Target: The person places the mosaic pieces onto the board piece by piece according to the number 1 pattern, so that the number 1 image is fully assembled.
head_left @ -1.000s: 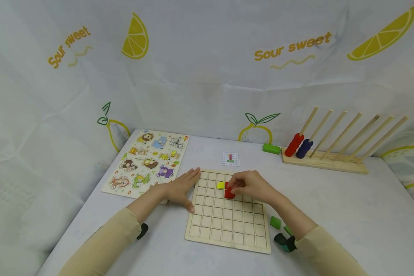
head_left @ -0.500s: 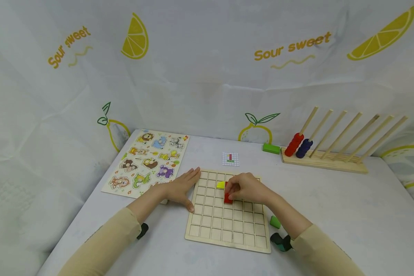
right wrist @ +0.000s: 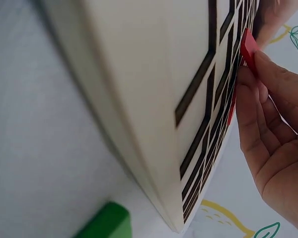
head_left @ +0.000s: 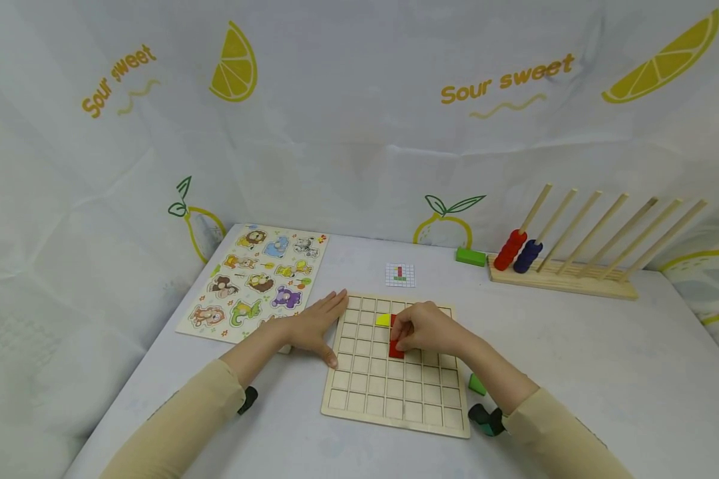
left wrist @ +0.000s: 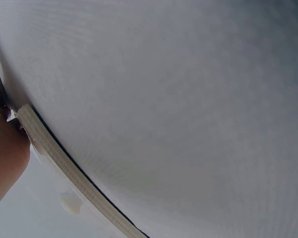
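A pale wooden grid board [head_left: 395, 407] lies on the table with a yellow piece [head_left: 383, 320] in one upper cell. My right hand [head_left: 428, 329] is over the board and pinches a red square piece [head_left: 397, 352] between thumb and fingertips. The right wrist view has that piece [right wrist: 249, 48] tilted at the grid, with a second red piece [right wrist: 232, 110] low at the board beyond the fingers. Part of this second piece [head_left: 393, 320] shows beside the yellow one in the head view. My left hand [head_left: 313, 330] rests with spread fingers along the board's left edge, holding nothing.
A small gridded pattern card [head_left: 400, 275] lies beyond the board. The animal puzzle [head_left: 248, 286] is at left, a peg rack [head_left: 566, 279] with red and blue beads at back right. Green blocks sit by the rack [head_left: 471, 257] and at the board's right edge [head_left: 477, 384].
My right hand has shifted slightly toward me and left, and the red piece it pinches has come down the board by about one cell. The left hand stays put.
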The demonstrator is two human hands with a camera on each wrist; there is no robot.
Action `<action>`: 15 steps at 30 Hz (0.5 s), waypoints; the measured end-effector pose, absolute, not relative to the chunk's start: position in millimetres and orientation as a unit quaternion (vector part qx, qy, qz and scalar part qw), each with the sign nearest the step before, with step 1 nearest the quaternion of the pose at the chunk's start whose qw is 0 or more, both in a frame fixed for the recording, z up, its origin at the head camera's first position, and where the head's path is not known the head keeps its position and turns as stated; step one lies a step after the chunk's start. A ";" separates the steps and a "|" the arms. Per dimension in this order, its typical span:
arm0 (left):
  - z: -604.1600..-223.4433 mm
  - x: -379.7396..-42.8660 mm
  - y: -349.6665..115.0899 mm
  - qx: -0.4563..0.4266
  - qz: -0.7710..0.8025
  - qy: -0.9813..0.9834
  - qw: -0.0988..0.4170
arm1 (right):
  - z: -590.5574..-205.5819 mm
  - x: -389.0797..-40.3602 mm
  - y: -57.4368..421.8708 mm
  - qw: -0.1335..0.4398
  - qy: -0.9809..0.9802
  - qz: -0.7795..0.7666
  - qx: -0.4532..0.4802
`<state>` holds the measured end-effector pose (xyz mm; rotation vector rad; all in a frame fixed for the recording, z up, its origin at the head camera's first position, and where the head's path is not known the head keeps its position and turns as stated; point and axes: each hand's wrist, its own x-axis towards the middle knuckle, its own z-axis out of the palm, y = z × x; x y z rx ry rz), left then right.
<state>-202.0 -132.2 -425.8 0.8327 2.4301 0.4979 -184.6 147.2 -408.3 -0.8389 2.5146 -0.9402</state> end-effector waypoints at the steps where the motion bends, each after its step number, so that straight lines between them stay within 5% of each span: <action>1: -426.2 -202.0 -132.1 0.307 0.185 0.897 0.259 | -408.4 -184.6 147.0 0.164 0.882 -0.329 -0.295; 15: -426.9 -202.4 -132.4 0.307 0.187 0.896 0.261 | -406.4 -181.7 145.3 0.171 0.885 -0.326 -0.283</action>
